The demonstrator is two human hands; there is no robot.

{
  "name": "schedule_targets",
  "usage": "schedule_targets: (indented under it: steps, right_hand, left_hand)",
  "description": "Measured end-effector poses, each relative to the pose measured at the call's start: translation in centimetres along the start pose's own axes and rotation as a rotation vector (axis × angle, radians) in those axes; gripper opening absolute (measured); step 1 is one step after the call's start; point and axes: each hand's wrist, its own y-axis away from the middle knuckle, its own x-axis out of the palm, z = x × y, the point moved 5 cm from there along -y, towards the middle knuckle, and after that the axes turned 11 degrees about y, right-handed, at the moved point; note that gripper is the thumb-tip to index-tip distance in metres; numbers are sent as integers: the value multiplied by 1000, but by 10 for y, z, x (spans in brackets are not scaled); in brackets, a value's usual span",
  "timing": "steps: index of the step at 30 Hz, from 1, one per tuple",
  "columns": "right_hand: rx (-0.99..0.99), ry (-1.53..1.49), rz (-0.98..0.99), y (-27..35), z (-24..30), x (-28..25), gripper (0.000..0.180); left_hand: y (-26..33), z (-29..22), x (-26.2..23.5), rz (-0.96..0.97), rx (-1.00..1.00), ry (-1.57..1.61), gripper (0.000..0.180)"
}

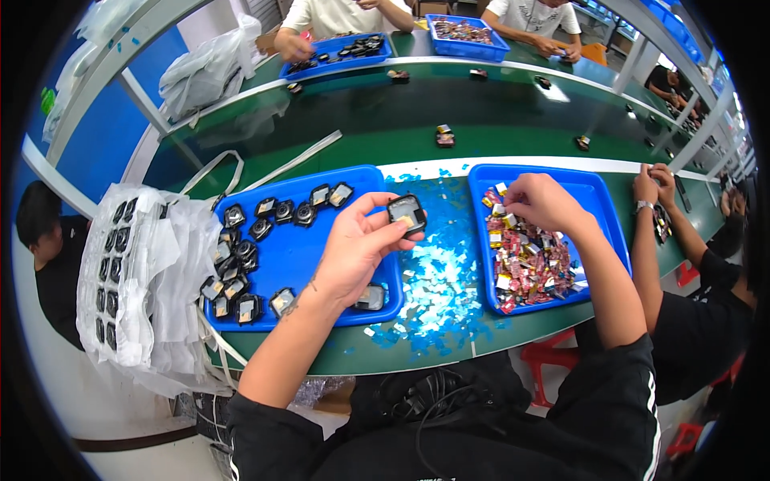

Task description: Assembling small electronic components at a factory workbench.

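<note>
My left hand [357, 244] grips a small black square housing [407, 213] with a grey face and a tan tab, held up between the two trays. Thumb and fingers close on its edges. Over the right blue tray [607, 232], my right hand [552, 207] has its fingertips pinched together at the pile of small red, white and yellow parts [525, 272]; what is between them cannot be made out. The left blue tray [309, 256], partly behind my left forearm, holds several black housings [284, 212], some with round lens-like fronts.
Blue film scraps [437, 280] litter the green table between the trays. White plastic packs of black units [120, 272] stand at the left. Beyond runs a dark green conveyor [361, 112] carrying spaced small units. Co-workers sit opposite and at my right, a co-worker's hands [654, 180] near my tray.
</note>
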Motion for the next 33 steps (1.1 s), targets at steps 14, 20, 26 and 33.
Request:
schedule_targets:
  steps: [14,20,26,33]
  right_hand:
    - [43,-337,-107,41,69,-44,8]
    - [-335,-338,-14,37,143,-45,5]
    - [-57,-669,-212,40,143,-31,7]
    - [107,-1075,-121,42,141,-7,8]
  left_hand:
    - [8,13,0,64,78,-440,34]
    - [25,13,34,274,169,-680,21]
    - [26,7,23,274,167,-607,16]
    - [28,16,18,188,239,-509,14]
